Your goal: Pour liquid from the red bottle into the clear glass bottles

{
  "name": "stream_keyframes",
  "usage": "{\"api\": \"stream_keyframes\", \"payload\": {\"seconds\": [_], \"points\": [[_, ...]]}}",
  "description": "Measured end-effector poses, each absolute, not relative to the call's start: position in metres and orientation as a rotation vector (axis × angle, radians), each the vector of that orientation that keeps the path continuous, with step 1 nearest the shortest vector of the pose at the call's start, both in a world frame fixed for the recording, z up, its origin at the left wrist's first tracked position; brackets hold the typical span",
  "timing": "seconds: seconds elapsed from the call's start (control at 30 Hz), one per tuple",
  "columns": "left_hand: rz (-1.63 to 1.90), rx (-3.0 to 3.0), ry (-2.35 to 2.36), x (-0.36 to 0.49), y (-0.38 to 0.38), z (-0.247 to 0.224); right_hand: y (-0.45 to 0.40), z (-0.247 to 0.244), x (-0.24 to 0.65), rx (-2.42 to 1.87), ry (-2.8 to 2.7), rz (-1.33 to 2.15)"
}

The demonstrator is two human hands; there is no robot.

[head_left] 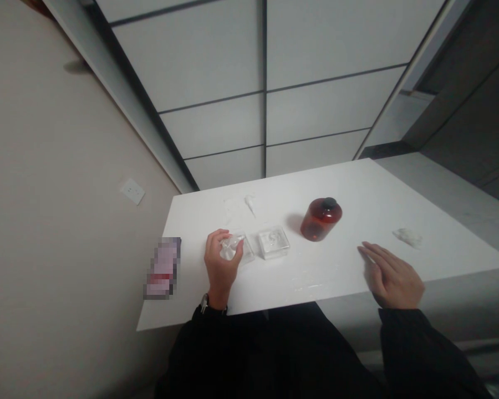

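My left hand (221, 263) is curled round a small clear object (232, 244), gripped between thumb and fingers over a clear box (246, 252). Just right of that box stands a second clear square container (273, 243), with something transparent inside. A red-brown bottle (321, 219) with a black cap is upright further right. My right hand (393, 277) rests near the table's front edge at the right, fingers stretched out and holding nothing. Behind the boxes lies a small clear pointed item (250, 205), too faint to identify.
On the white table (341, 282), a pixelated phone-like object (163, 269) lies at the left edge. A crumpled whitish piece (407, 237) is beyond my right hand. Wet-looking streaks (310, 287) mark the front. A wall is at the left, with white panels behind.
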State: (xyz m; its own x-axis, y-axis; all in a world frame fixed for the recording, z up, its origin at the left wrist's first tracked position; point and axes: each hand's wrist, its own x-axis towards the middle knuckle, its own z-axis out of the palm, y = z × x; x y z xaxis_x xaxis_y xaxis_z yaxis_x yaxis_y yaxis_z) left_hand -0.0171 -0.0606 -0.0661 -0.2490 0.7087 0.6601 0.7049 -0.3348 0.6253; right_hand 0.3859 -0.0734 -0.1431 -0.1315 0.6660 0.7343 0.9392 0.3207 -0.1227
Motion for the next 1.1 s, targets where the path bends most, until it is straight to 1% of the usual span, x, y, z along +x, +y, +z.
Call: {"api": "stream_keyframes", "payload": {"seconds": [0.33, 0.47, 0.7, 1.1], "points": [[1.637, 1.796, 1.794, -0.0147, -0.0596, -0.0704, -0.0735, -0.1425, 0.3858, -1.41, -1.881, -0.503], [1.617, 1.903, 1.785, -0.016, -0.0585, -0.0726, -0.0732, -0.1426, 0.3863, -1.393, -1.888, -0.511], [1.693, 2.1, 1.759, -0.0158, -0.0608, -0.0667, -0.0729, -0.1423, 0.3849, -1.399, -1.882, -0.52], [1.62, 2.129, 1.689, -0.0149, -0.0613, -0.0652, -0.0735, -0.1423, 0.3856, -1.397, -1.896, -0.522]]}}
